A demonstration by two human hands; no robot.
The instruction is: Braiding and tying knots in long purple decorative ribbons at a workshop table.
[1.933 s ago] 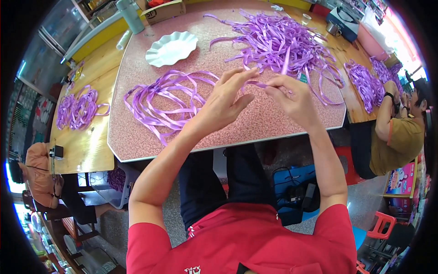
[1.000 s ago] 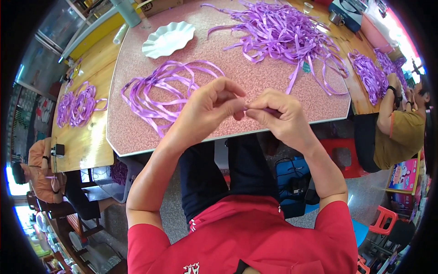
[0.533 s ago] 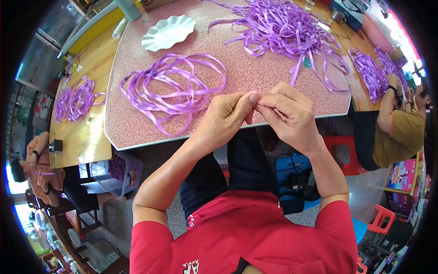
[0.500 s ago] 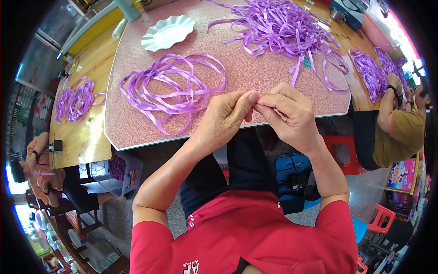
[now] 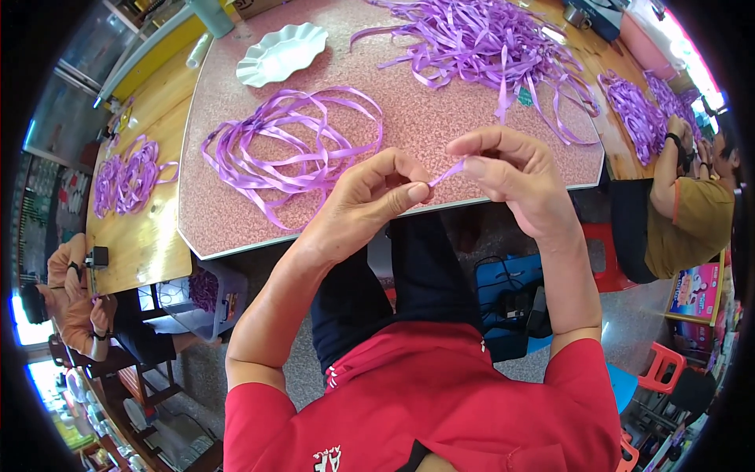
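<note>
A short stretch of purple ribbon [image 5: 447, 174] runs between my two hands, just above the table's front edge. My left hand [image 5: 364, 198] pinches its lower end between thumb and fingertips. At the upper end the thumb of my right hand [image 5: 521, 175] presses on the ribbon, while the index finger arches apart above it. The rest of the strip is hidden by my fingers. Beyond my left hand lies a loose coil of purple ribbon loops [image 5: 295, 145] on the pink speckled table [image 5: 421, 114].
A large tangled heap of purple ribbons [image 5: 484, 47] covers the far right of the table. A white scalloped dish [image 5: 281, 55] sits far left. More ribbon bundles [image 5: 633, 118] lie on the right side table, by a co-worker [image 5: 692, 228]. Another person [image 5: 79, 295] sits at the left.
My hands, close together before, have moved apart, and the ribbon between them now shows. My right index finger has lifted away from the thumb.
</note>
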